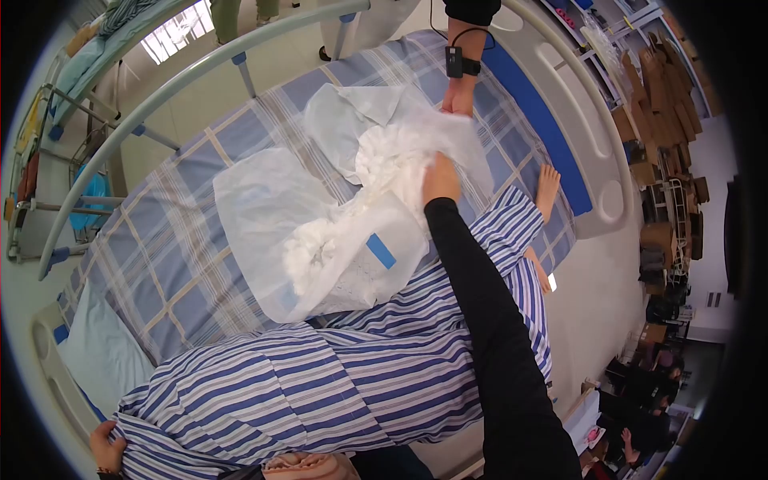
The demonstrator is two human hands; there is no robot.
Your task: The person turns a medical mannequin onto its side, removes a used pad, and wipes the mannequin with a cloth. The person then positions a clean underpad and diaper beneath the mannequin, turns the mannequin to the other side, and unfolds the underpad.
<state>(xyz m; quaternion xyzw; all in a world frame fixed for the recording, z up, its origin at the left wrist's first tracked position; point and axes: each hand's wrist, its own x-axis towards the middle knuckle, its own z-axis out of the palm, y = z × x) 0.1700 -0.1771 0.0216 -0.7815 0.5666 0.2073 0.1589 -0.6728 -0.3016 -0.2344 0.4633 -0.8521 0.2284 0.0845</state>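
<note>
An unfolded white adult diaper with ruffled edges and a blue tab lies on the bed beside a person in blue-and-white striped pajamas. My right hand, in a long black sleeve, is closed on the diaper's bunched part near its far end; its fingertips are partly buried and blurred. Across the bed, a co-worker's hand with a black wrist device holds the diaper's far corner. At the lower left, my left hand is curled against the shoulder end of the striped pajamas. Its wrist is mostly cut off.
A plaid sheet covers the bed. A raised side rail runs along its far side, with a headboard-like panel at the right. A pillow lies at left. Bare feet extend right. Shelves with cardboard boxes stand beyond.
</note>
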